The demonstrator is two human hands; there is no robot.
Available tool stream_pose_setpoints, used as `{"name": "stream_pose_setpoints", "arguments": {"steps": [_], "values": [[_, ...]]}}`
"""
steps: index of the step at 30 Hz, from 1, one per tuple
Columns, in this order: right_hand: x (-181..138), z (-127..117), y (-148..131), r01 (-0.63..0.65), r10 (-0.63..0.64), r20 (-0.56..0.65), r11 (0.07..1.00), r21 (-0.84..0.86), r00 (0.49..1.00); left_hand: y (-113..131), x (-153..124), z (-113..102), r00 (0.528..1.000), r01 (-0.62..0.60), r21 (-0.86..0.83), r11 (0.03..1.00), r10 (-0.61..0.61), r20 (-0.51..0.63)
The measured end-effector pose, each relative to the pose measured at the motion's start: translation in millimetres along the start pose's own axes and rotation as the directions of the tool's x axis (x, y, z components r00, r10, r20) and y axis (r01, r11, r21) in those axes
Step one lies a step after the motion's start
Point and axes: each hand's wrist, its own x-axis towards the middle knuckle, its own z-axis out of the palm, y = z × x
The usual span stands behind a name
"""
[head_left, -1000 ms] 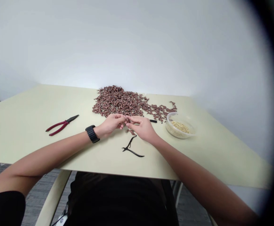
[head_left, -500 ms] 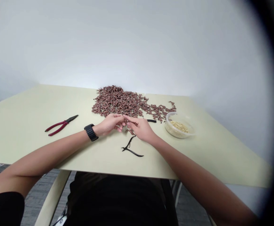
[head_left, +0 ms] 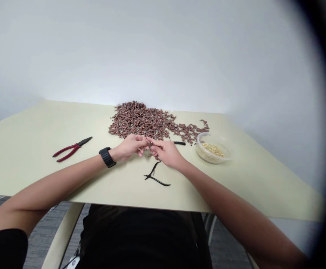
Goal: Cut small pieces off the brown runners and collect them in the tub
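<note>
My left hand (head_left: 133, 146), below a dark watch strap, has its thumb and forefinger closed in a pinch. My right hand (head_left: 167, 152) meets it fingertip to fingertip, also pinching. Between them is a small reddish-brown piece (head_left: 149, 143), partly hidden by the fingers; its exact kind is too small to make out. Just behind the hands lies a big heap of similar reddish-brown pieces (head_left: 140, 119), trailing off to the right. Black nippers (head_left: 153, 175) rest on the table in front of my right hand, handles spread.
Red-handled pliers (head_left: 73, 148) lie at the left. To the right stands a clear round tub (head_left: 199, 151) with small gold-coloured bits inside. A black handle-like object (head_left: 179, 143) shows beside my right hand. The pale table (head_left: 109, 190) meets a wall behind.
The fingers shift slightly at the pinch, and my right fingers curl a little more. The tools, heap and tub stay where they were; the view moves only a touch.
</note>
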Motion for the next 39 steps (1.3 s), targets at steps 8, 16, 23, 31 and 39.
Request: {"name": "stream_pose_setpoints", "arguments": {"steps": [8, 16, 23, 31, 39], "values": [[1.2, 4.6, -12.0, -0.228, 0.205, 0.1, 0.909, 0.35, 0.974, 6.7, -9.2, 6.0, 0.938, -0.28, 0.499, 0.82, 0.345, -0.042], [0.4, 2.7, -13.2, -0.241, 0.224, 0.092, 0.858, 0.454, 0.97, 4.4, -7.8, 8.3, 0.909, -0.297, 0.591, 0.75, 0.412, -0.066], [3.1, 7.0, -12.2, -0.208, 0.213, 0.013, 0.934, 0.291, 0.977, 3.8, -8.2, 8.9, 0.929, -0.234, 0.54, 0.809, 0.349, -0.12], [2.4, 9.6, -11.2, -0.207, 0.214, 0.01, 0.932, 0.296, 0.977, 0.5, -5.2, 7.1, 0.917, -0.272, 0.559, 0.783, 0.387, -0.095], [1.5, 11.8, -10.5, -0.187, 0.197, -0.007, 0.941, 0.283, 0.98, -0.6, -3.7, 5.0, 0.91, -0.298, 0.592, 0.749, 0.41, -0.061]]}}
